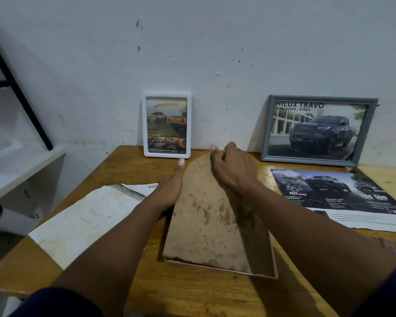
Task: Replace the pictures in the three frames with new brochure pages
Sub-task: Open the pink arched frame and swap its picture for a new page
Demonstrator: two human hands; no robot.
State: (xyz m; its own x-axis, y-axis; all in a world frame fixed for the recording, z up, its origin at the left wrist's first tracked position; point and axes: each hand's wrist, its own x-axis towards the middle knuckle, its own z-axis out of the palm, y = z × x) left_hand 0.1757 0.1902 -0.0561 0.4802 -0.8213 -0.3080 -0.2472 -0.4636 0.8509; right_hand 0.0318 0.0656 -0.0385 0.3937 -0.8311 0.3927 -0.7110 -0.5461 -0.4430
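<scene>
Three frames on show, and the action is at the one lying face down near the middle of the table's (192, 294) front edge: a pink frame (275, 272), with a brown backing board (204, 225) in it, arched at the far end and blotched with dark stains. The board's near edge sits inside the frame while its arched end looks tipped upward, with shadow showing under its right side. The right hand (233, 170) is on that arched top, fingers curled over the edge and gripping it. The left hand (169, 188) lies flat with fingers straight, pressed along the board's left edge and holding nothing. At the back edge, leaning on the wall (192, 53), stand a white frame (167, 155) showing yellow pickups and, toward the back right corner, a grey frame (267, 129) with a dark pickup under the words HILUX TRAVO. Flat along the right edge lies a dark brochure page (329, 191) with trucks and white print. By the left edge rests a pale sheet (89, 216), yellowed and stained.
</scene>
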